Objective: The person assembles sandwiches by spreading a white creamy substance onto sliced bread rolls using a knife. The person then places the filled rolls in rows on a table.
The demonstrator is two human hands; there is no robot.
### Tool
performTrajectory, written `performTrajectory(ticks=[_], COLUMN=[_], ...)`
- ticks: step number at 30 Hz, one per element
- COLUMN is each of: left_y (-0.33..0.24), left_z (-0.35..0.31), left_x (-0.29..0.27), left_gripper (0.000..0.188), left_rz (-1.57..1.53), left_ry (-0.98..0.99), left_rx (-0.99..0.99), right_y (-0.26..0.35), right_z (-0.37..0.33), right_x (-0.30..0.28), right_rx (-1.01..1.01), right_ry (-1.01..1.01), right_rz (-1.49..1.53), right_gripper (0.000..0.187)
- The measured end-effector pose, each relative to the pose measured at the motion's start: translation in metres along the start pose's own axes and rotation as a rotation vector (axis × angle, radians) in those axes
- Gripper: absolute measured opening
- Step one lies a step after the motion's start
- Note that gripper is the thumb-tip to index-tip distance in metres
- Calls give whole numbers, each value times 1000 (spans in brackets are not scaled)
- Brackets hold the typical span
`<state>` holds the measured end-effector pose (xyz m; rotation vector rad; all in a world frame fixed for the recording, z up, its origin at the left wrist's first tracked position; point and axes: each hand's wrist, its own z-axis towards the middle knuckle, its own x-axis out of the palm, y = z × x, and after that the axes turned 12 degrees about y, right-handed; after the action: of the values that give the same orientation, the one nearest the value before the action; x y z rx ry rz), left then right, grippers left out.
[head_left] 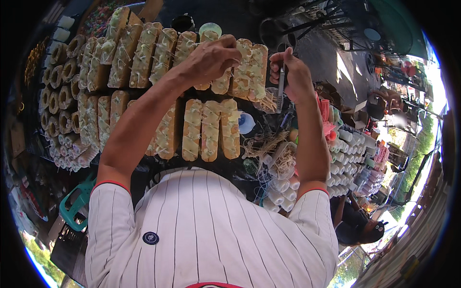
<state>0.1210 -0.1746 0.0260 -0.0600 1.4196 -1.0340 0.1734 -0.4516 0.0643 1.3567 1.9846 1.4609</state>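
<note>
Long tan blocks (201, 137) stand in two rows, their tops coated in lumpy cream, wax-like stuff with short white strings sticking out. My left hand (213, 57) is over the far row, its fingers curled down near a block top. What they pinch, if anything, is hidden. To its right, beside the last block (258, 67) of that row, my right hand (294, 77) grips a narrow flat silver tool (281, 91). That tool points down toward me; its exact kind does not show.
Tan tubes with hollow ends (63, 98) are stacked at the left. A bundle of pale strings (283, 165) and white rolls (276, 194) lie at the right. Behind the rows sits a pale green round container (210, 30). A green plastic chair (77, 204) stands at lower left. Another person (357, 223) is at lower right.
</note>
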Motion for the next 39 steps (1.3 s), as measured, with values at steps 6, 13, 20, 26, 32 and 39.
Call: performTrajectory(ticks=[6,13,20,26,32,39], left_y=[-5,-28,-32,-36,-38,-35], left_z=[-19,-71,-97,-100,-92,-83], left_x=[-24,-15,-20,-18,-14,-2], left_gripper=[19,24,30,21,22,28], left_rz=[-537,-923,-1586,-1365,-842,-474], left_ry=[-190,-175,-258,-170,-50,-105], left_rx=[-343,-590,-478,-616,-745,-628], right_y=[-4,20,18,29,5,2], right_z=[-19,9,36,45,49,67], right_x=[32,43,52,72,70,54], right_rx=[129,-22,-160,-270,-656,-699], right_ry=[163,380,288,260,149,349], right_rz=[-112,-386,-1486,-1604,-1774,-1779], right_gripper=[56,39,44,20,16,20])
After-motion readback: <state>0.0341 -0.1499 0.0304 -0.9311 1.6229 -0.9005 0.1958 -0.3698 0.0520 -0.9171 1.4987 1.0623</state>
